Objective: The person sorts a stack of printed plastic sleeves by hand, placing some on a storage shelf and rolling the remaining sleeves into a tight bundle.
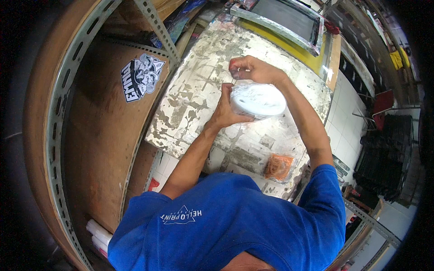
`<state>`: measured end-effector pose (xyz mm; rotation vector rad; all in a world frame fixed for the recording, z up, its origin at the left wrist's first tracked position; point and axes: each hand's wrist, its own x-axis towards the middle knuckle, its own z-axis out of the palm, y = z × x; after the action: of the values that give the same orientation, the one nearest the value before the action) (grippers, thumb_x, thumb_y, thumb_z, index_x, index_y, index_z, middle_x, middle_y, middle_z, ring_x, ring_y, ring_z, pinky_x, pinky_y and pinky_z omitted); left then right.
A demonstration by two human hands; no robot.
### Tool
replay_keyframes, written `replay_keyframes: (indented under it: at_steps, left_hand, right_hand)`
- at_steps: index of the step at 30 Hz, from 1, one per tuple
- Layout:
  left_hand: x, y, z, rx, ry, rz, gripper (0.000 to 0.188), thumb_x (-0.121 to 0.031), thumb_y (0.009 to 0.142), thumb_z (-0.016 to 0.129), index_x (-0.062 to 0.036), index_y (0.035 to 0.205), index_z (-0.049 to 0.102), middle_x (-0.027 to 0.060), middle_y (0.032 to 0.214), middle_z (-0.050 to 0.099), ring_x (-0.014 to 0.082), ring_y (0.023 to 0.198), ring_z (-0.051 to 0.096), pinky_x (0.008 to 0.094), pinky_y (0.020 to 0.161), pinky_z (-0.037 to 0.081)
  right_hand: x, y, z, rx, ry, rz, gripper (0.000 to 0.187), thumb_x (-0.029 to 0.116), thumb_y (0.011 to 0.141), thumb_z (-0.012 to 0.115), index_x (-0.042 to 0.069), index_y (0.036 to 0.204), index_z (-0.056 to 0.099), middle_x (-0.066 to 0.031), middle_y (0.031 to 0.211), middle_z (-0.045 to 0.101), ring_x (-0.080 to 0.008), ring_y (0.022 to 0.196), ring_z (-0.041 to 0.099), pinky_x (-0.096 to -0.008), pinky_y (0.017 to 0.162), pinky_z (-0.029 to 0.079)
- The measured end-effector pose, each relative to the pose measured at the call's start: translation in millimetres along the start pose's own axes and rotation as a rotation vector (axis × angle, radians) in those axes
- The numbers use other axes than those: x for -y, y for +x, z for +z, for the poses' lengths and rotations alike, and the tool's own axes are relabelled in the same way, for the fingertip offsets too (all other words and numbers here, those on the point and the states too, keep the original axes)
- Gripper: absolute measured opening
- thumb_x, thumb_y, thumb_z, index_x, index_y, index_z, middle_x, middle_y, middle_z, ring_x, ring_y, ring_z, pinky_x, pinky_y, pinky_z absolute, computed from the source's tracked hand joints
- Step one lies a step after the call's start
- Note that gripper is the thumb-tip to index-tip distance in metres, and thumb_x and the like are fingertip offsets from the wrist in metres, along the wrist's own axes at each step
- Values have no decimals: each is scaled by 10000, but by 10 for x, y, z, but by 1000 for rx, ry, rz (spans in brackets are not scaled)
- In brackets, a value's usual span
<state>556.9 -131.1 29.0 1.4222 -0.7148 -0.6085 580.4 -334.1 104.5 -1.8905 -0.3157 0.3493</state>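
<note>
A white, rounded bundle (258, 100), with what looks like thin wrapping in streaky folds on top, is held above the worn table (181, 99). My left hand (224, 108) grips its left side, fingers and thumb spread around the edge. Just beyond its far edge is my right hand (253, 70), fingers curled in together with reddish tips. Whatever those fingers pinch, if anything, is hidden. On the near right part of the table lies a clear plastic bag of orange rubber-band-like loops (279, 167), apart from both hands.
A framed printing screen (282, 22) rests over a yellow sheet (289, 43) at the table's far end. Perforated metal shelving with a brown panel (99, 135) borders the left. On the right stand a red chair (383, 106) and a stack of black items (384, 158).
</note>
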Motion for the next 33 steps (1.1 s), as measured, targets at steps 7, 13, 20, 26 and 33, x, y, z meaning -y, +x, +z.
replay_keyframes:
  at_steps: [7,13,20,26,33]
  left_hand:
    - [11,-2,-6,3,62,-9,1041,-277,478,971,-45,1233,294,153,1175,481,266,1162,494,399,1003,410]
    - [113,9,2,-4,-8,28,988,-238,496,972,-66,1205,306,142,1164,491,246,1150,507,395,981,436]
    - [174,5,14,19,-70,-7,955,-247,525,976,-65,1208,335,129,1152,530,215,1121,531,370,952,464]
    - [110,-41,33,-26,89,-4,921,-256,518,972,-68,1186,367,128,1136,559,228,1099,558,371,951,464]
    - [91,19,62,21,21,41,876,-203,520,970,-48,1154,384,133,1106,588,213,1092,578,364,952,477]
  right_hand:
    - [-200,-490,-181,-295,976,-81,183,153,907,631,-8,994,640,-71,775,630,-159,640,518,-306,682,458]
    - [559,-706,-79,-90,438,42,421,35,794,604,-47,1204,650,-66,727,682,-113,548,507,-316,552,424]
    - [1127,-944,923,304,-1121,63,314,103,747,612,118,1043,716,-91,752,665,-276,736,634,-374,769,492]
    - [1030,-1302,650,132,-944,105,197,240,784,711,46,760,688,-83,713,632,-291,719,581,-382,771,471]
    - [830,-1452,157,-54,-911,75,395,316,803,712,-26,611,670,-160,688,631,-335,763,615,-402,865,470]
